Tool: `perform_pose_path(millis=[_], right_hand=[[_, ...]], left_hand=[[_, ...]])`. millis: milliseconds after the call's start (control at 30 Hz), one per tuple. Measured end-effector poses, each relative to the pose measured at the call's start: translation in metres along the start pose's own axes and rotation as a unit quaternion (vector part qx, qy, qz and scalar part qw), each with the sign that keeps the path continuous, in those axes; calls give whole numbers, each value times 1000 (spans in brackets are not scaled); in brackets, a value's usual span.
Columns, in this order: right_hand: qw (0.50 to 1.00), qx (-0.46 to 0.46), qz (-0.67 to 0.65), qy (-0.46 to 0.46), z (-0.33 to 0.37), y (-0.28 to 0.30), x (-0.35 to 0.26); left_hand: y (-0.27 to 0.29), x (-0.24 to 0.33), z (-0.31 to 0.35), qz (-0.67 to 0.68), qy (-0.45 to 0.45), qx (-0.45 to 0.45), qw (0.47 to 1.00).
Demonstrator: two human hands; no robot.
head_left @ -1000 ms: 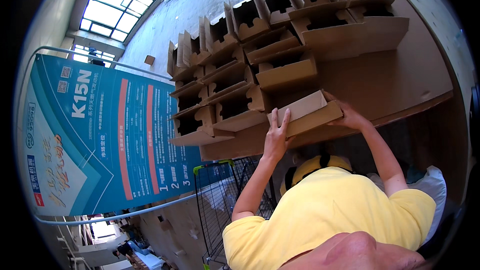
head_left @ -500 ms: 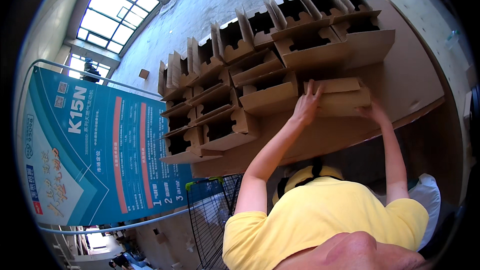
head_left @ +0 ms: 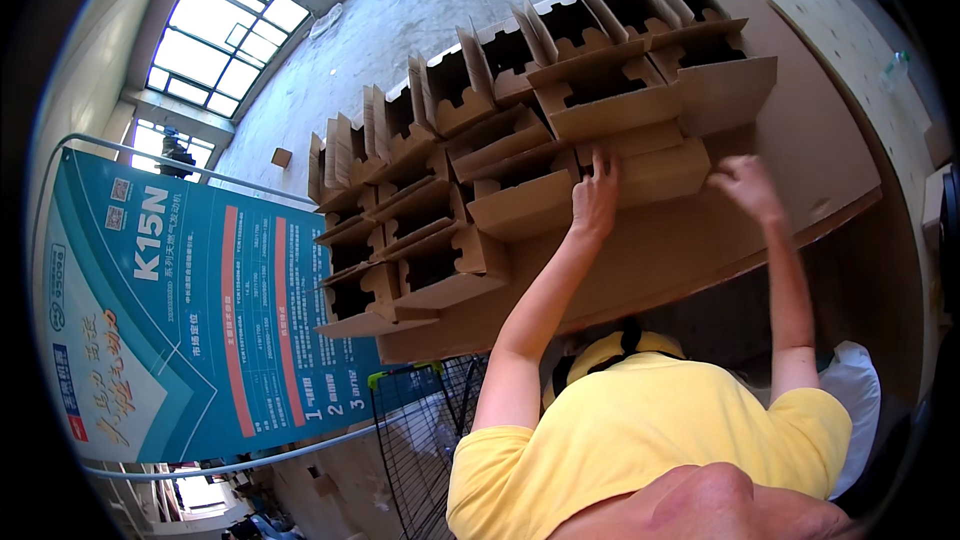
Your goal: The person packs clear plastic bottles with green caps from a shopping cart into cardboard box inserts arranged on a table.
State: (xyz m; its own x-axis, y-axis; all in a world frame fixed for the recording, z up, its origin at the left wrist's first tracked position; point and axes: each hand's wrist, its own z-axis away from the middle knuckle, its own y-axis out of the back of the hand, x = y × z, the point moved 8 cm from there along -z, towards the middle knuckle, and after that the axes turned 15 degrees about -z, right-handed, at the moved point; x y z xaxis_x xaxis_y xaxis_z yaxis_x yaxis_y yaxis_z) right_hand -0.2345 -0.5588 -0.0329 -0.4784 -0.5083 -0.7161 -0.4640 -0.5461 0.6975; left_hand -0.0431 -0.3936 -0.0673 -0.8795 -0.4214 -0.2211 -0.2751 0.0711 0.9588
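Against the near side of a block of cardboard boxes stands one brown cardboard box point(head_left: 665, 175), its long side facing me. My left hand point(head_left: 595, 198) is at that box's left end, fingers hooked over the top edge where it meets the neighbouring box point(head_left: 535, 202). Just off the right end hovers my right hand point(head_left: 750, 188), apart from the box, with its fingers curled in and nothing visible in them. Open-topped boxes with notched inner flaps point(head_left: 600, 80) fill several rows behind; their insides are dark.
All the boxes stand on a large flat cardboard sheet point(head_left: 830, 140) over a table. A teal printed banner point(head_left: 190, 310) in a tube frame stands on the left. Below it is a black wire cart point(head_left: 410, 430). A pale board point(head_left: 850, 50) lies at the far right.
The front box has shifted back against the row and now sits upright. My right hand has come off its right end; my left hand stays at the left end. The view has shifted slightly.
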Motion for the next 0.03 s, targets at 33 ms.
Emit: perform_pose_path(millis=[33], right_hand=[[997, -5, -65, 28, 13, 43, -56]], left_hand=[[0, -4, 9, 3, 6, 3, 1000]])
